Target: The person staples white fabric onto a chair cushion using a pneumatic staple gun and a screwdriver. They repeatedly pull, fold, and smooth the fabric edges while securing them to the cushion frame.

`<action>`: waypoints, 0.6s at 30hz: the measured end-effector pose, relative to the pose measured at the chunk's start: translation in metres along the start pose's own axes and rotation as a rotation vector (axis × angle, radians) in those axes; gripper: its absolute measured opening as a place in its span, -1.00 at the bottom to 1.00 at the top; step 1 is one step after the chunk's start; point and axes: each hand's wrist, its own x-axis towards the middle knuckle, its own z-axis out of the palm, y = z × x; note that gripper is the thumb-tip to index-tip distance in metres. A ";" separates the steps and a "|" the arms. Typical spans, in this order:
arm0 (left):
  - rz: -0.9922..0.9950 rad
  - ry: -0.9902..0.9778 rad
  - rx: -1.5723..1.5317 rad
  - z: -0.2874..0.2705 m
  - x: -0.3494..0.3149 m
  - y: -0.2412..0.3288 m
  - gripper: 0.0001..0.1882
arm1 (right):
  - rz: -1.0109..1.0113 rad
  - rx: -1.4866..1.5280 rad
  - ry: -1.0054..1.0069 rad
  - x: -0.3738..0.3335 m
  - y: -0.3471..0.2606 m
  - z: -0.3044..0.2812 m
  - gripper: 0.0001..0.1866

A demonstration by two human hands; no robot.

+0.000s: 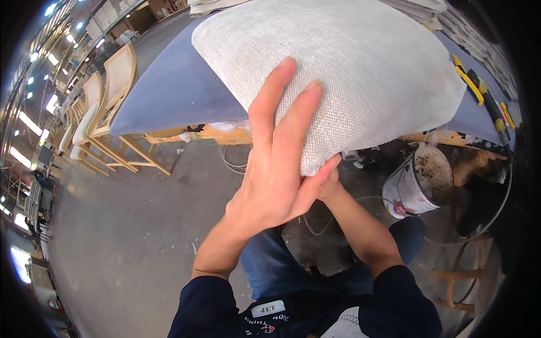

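Observation:
A light grey woven-fabric upholstered panel [360, 73] lies over the blue-covered worktable, with its near corner jutting past the edge toward me. My left hand [265, 163] grips that corner. Two of its fingers stretch across the fabric's top, while the thumb presses along the corner's edge. Just beyond the left thumb, my right hand [332, 188] is at the underside of the same corner. Its fingers are hidden behind the left hand and the fabric, so what they hold cannot be made out.
The blue tabletop [174, 84] has a wooden frame edge. Yellow-handled pliers [469, 80] and other hand tools lie at the right. Below stand a white bucket [403, 183] and a hose [234, 163]. Wooden chairs [107, 101] line the left, and stacked fabric pieces [473, 39] sit at the far right.

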 end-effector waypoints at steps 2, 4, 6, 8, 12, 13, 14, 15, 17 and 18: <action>-0.018 0.005 -0.011 -0.002 0.001 0.003 -0.11 | 0.072 -0.074 -0.022 -0.017 -0.026 0.008 -0.66; -0.032 0.005 -0.039 -0.002 0.000 0.003 -0.12 | 0.277 -0.291 -0.111 -0.038 -0.065 0.019 -0.65; -0.040 0.007 -0.051 -0.003 -0.003 0.002 -0.12 | 0.594 -0.832 -0.459 -0.044 -0.123 0.029 -0.67; -0.030 0.020 -0.053 -0.005 -0.002 0.001 -0.10 | 0.305 -1.143 -0.825 -0.057 -0.181 0.024 -0.60; -0.002 0.046 -0.094 -0.001 -0.002 0.000 -0.08 | -0.090 -1.610 0.106 -0.048 -0.311 -0.006 -0.50; 0.003 0.048 -0.105 0.000 -0.001 0.000 -0.08 | -0.141 -1.780 0.390 -0.034 -0.345 -0.021 -0.47; 0.015 0.045 -0.112 0.003 -0.001 0.001 -0.08 | -0.203 -1.870 0.443 -0.017 -0.379 -0.071 -0.50; 0.015 0.052 -0.126 0.005 -0.001 0.002 -0.08 | -0.183 -2.062 0.535 -0.009 -0.412 -0.111 -0.52; 0.022 0.066 -0.134 0.006 -0.002 0.001 -0.08 | -0.005 -2.313 0.626 -0.004 -0.450 -0.171 -0.51; 0.031 0.071 -0.130 0.007 -0.002 0.000 -0.08 | 0.151 -2.366 0.627 -0.002 -0.460 -0.194 -0.50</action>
